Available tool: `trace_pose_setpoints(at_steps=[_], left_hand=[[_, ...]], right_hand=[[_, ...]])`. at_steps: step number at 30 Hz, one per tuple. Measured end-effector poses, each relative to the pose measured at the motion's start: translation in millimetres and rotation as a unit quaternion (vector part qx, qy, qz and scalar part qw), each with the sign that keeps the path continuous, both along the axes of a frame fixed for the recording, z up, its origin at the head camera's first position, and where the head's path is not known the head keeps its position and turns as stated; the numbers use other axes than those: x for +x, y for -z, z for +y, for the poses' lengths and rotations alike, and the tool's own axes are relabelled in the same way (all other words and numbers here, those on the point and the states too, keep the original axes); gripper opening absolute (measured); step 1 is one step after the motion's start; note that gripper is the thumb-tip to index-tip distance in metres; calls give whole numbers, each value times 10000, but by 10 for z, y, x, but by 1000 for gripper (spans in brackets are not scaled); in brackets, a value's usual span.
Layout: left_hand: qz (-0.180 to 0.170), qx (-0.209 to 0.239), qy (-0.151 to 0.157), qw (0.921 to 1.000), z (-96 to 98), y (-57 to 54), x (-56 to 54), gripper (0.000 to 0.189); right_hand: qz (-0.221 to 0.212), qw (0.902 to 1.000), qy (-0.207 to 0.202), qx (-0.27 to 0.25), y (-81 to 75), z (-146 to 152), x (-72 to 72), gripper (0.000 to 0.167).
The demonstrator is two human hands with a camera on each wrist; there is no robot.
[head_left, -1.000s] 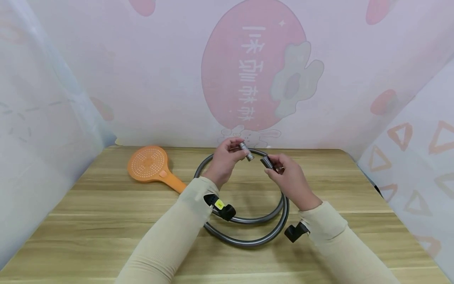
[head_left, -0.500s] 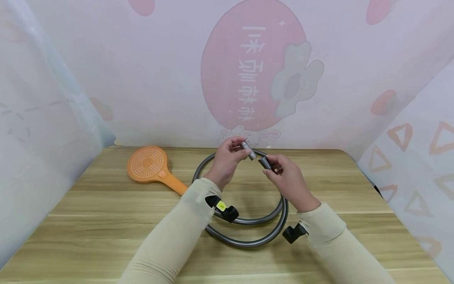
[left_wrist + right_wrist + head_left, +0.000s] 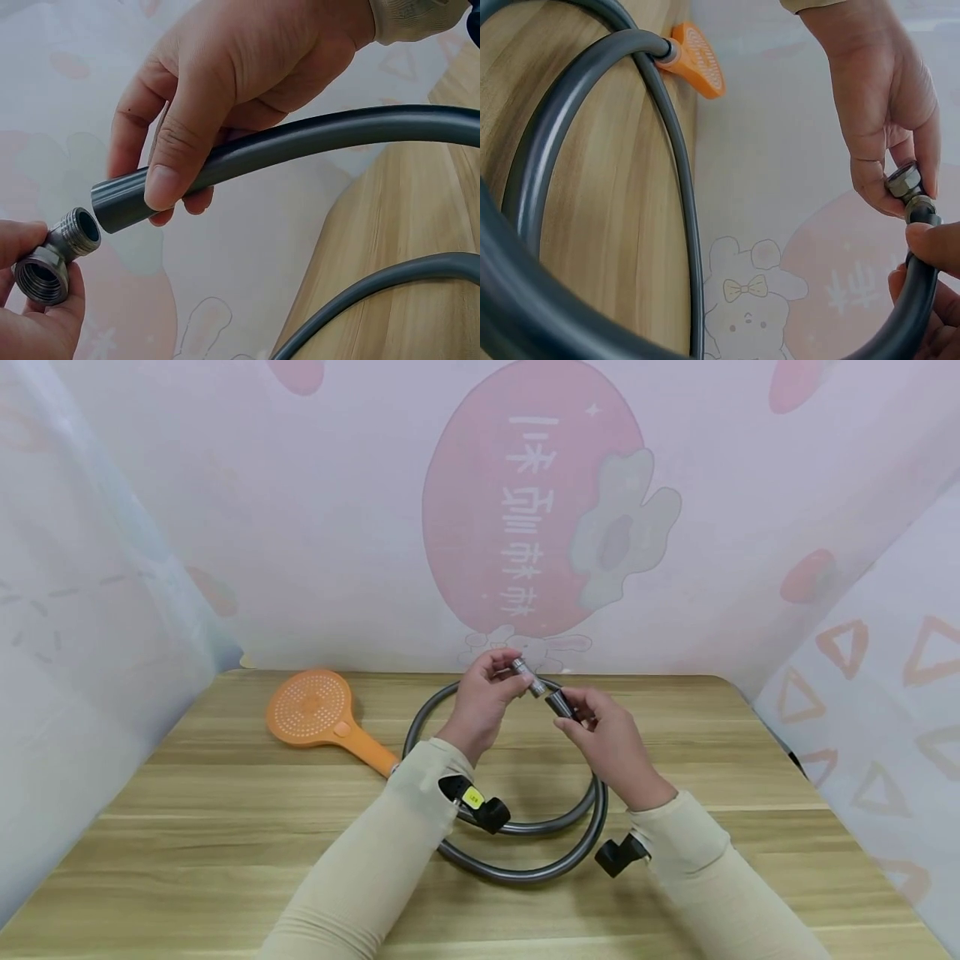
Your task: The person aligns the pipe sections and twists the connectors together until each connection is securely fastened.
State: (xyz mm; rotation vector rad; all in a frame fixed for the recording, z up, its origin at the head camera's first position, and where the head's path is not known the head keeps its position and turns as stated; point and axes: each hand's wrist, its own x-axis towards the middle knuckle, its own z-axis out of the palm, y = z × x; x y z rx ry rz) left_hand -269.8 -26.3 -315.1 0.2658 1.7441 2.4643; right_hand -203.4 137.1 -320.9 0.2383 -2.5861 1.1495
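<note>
My left hand (image 3: 480, 697) pinches a small metal elbow pipe fitting (image 3: 56, 259) between thumb and fingers. Its outer-threaded end points at the dark collar (image 3: 124, 201) on the end of a grey shower hose (image 3: 337, 127). My right hand (image 3: 611, 739) holds that collar with the thumb on one side and fingers on the other. In the left wrist view a narrow gap shows between thread and collar, and the two are roughly in line. An orange shower head (image 3: 311, 706) lies on the table, joined to the hose's other end, as the right wrist view shows.
The hose lies in loops (image 3: 525, 875) on the wooden table (image 3: 225, 860) under both hands. A printed pale curtain (image 3: 337, 527) hangs behind the table's far edge and along its sides. Small black cameras (image 3: 491, 814) sit at both wrists.
The fitting in my left hand has shifted slightly right and down toward the hose collar, and the gap between them has narrowed. My right hand has tilted the collar to face it.
</note>
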Motion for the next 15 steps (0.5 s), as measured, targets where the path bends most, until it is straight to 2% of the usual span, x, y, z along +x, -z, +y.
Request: trace_pose_setpoints(at_steps=[15], left_hand=[[43, 93, 34, 9999, 41, -3, 39, 34]], right_hand=[[59, 10000, -4, 27, 3, -19, 18, 36]])
